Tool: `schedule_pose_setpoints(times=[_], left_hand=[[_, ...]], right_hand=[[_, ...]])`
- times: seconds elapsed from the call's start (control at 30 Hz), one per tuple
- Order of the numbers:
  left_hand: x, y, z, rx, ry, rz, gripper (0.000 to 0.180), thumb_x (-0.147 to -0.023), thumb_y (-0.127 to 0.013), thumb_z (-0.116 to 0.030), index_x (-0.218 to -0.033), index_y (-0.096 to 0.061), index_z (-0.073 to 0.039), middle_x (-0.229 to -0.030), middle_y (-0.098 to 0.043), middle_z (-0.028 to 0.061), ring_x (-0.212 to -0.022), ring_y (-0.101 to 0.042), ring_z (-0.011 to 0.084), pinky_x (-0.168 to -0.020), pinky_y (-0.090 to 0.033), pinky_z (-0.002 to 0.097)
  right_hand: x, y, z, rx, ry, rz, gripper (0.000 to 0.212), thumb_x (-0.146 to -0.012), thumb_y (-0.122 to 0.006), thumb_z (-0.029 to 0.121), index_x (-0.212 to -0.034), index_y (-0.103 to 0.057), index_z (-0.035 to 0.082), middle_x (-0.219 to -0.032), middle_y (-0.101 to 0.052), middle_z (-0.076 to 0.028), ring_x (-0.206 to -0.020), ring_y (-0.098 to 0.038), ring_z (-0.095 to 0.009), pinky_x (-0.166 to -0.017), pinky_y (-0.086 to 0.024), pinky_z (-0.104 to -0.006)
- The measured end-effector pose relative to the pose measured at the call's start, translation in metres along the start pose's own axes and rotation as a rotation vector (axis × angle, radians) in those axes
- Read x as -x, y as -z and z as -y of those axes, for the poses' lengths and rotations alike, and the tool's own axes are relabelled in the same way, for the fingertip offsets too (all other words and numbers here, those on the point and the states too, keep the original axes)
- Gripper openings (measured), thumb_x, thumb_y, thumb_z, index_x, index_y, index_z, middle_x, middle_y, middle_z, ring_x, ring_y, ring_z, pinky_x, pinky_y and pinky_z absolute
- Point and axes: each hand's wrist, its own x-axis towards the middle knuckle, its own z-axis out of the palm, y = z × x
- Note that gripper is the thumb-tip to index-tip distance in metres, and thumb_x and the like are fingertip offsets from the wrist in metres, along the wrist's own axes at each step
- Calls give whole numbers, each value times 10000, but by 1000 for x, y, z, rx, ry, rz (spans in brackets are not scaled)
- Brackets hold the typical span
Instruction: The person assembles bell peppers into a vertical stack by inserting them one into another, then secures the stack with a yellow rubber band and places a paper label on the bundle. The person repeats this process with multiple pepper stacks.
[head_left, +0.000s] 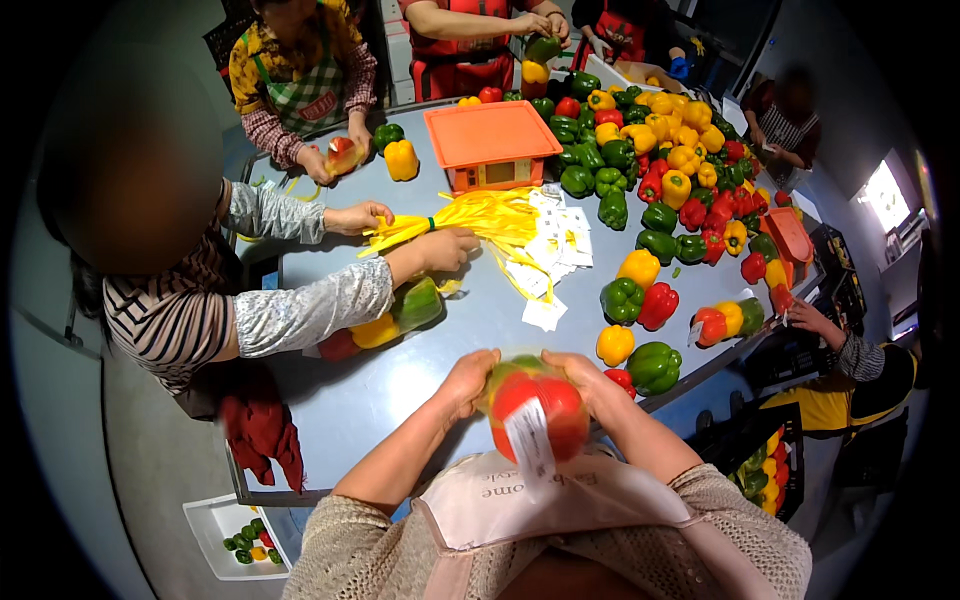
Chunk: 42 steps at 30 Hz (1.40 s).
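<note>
Close to my chest I hold a clear bag of bell peppers (560,415) with both hands. A red pepper fills its near end and green shows behind it; a white paper tag hangs down the front. My left hand (470,384) is closed on the bag's left side, and my right hand (580,380) grips its right side, fingers partly hidden. Just beyond to the right sit a loose yellow pepper (615,345), a green pepper (655,368), and a red pepper partly behind my right wrist.
A co-worker's hands at left touch a bundle of yellow tag strips (470,220) beside a bagged pepper pack (415,305). An orange scale (492,135) stands at the back. Piled peppers (690,140) cover the right side. Another bagged pack (730,320) lies near the right edge.
</note>
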Motion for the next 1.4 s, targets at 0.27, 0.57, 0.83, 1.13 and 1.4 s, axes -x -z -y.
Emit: schedule_pose_setpoints(times=[0.27, 0.57, 0.83, 1.13, 1.4], left_hand=[[11, 6, 64, 157, 162, 43, 336, -1026, -492, -310, -759, -464, -108, -462, -329, -31, -325, -215, 100, -333, -179, 282], [1, -4, -17, -58, -80, 92, 268, -979, -574, -330, -826, -613, -113, -587, -504, -27, -409, -387, 81, -365, -297, 253], [42, -84, -281, -230, -891, 350, 239, -1000, -578, -264, -961, -617, -32, -813, -653, 28, -717, -603, 92, -688, -508, 236], [146, -97, -268, -1481, -1568, 386, 121, -866, -711, -161, -883, -624, -79, -710, -585, 88, -621, -608, 268, -543, -487, 369], [93, -49, -182, -1598, -1481, 400, 180, -841, -718, -211, -813, -591, -86, -649, -582, 76, -578, -627, 283, -478, -473, 391]], right_hand=[[49, 8, -42, 116, -83, 172, 396, -1016, -521, 304, -1223, -553, -32, -1163, -651, -160, -1053, -646, -245, -904, -545, -401], [-11, 17, 1, -72, 71, 345, 408, -1033, -449, 336, -1242, -573, 9, -1180, -659, -152, -1055, -649, -259, -961, -509, -405], [94, -149, 225, 392, 904, 688, 367, -1026, -503, 273, -1246, -555, -16, -1078, -672, -114, -944, -679, -181, -823, -561, -317], [205, -188, 174, 1920, 2106, 416, 188, -756, -677, 156, -703, -499, 125, -634, -520, -39, -559, -574, -254, -492, -468, -373], [160, -144, 125, 2194, 2121, 317, 170, -739, -627, 185, -701, -478, 113, -637, -489, -20, -591, -580, -222, -523, -472, -350]])
